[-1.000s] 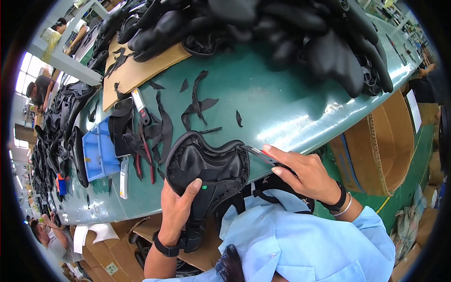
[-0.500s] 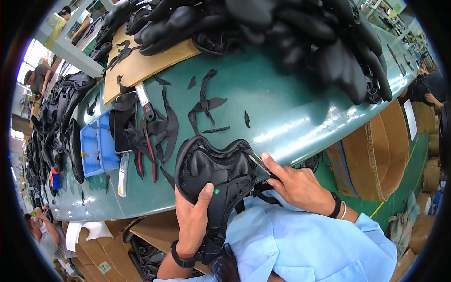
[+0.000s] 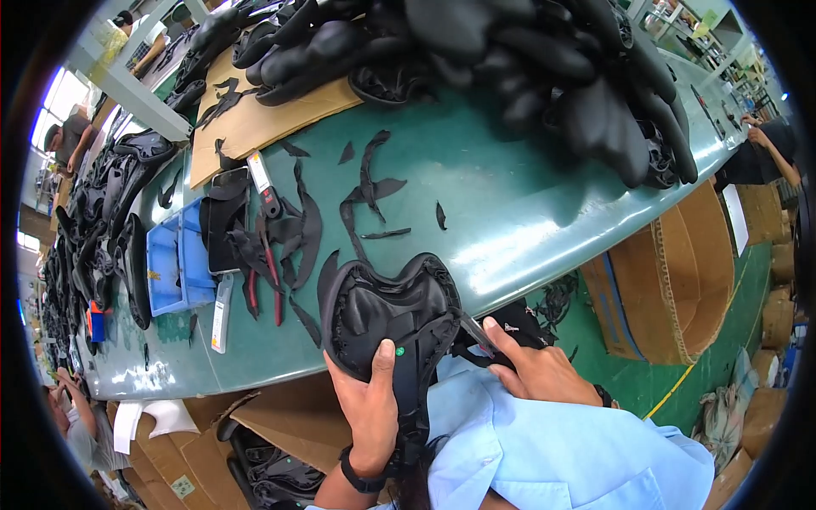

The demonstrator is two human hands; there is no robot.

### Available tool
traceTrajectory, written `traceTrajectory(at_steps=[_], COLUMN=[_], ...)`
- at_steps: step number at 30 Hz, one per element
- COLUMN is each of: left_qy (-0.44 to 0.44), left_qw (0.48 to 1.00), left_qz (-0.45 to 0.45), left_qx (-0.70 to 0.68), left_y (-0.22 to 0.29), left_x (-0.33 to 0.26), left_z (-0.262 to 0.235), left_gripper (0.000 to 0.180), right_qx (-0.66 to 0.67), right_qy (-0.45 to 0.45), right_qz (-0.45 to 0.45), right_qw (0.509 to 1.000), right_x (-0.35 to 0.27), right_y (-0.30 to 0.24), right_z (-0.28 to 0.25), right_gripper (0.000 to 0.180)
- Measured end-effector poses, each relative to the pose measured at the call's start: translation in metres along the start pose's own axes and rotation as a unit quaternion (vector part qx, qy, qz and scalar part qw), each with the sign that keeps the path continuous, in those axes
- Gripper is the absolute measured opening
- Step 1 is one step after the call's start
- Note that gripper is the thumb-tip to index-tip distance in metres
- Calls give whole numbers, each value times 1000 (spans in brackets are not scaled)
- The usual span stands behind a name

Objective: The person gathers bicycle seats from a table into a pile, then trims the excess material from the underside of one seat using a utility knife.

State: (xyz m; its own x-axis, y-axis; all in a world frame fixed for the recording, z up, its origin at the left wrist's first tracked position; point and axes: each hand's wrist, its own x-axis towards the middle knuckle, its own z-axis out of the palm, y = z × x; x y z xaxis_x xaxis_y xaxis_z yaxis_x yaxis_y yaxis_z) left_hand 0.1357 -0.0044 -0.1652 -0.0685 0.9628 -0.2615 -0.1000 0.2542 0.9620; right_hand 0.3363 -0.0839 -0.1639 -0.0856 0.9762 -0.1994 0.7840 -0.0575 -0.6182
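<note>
A black bicycle saddle point(image 3: 387, 310) is held underside up at the table's near edge. My left hand point(image 3: 371, 408) grips its narrowing part from below, thumb pressed on the underside next to a small green sticker point(image 3: 400, 350). At the saddle's right edge, my right hand point(image 3: 544, 370) is closed around a slim knife point(image 3: 478, 334), index finger stretched along it. The knife's tip lies close to the saddle's rim; whether it touches is unclear. A dark pointed strip point(image 3: 327, 276) stands out by the saddle's left edge.
On the green table point(image 3: 510, 221) lie black offcuts point(image 3: 370, 183), red-handled pliers point(image 3: 270, 263), a utility knife point(image 3: 262, 180) and a blue bin point(image 3: 178, 263). Saddles point(image 3: 595, 119) are heaped at the back. A cardboard box point(image 3: 671, 280) stands right. Other people work at the left and far right.
My right hand and the knife have moved lower along the saddle's right side. The saddle and my left hand have shifted slightly, and the dark strip now shows at the saddle's left.
</note>
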Motion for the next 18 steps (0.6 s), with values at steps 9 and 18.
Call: traceTrajectory(at_steps=[9, 18], left_qy=[-4, -8], left_qw=[998, 998], left_qz=[44, 52], left_qx=[53, 35], left_y=[-6, -18], left_x=[-5, 8], left_z=[-4, -11], left_gripper=[63, 60], right_qx=[174, 403], right_qy=[213, -118], right_qz=[-163, -108], right_qw=[947, 901], right_x=[79, 82], right_y=[8, -7], right_z=[-15, -31], right_gripper=[70, 56])
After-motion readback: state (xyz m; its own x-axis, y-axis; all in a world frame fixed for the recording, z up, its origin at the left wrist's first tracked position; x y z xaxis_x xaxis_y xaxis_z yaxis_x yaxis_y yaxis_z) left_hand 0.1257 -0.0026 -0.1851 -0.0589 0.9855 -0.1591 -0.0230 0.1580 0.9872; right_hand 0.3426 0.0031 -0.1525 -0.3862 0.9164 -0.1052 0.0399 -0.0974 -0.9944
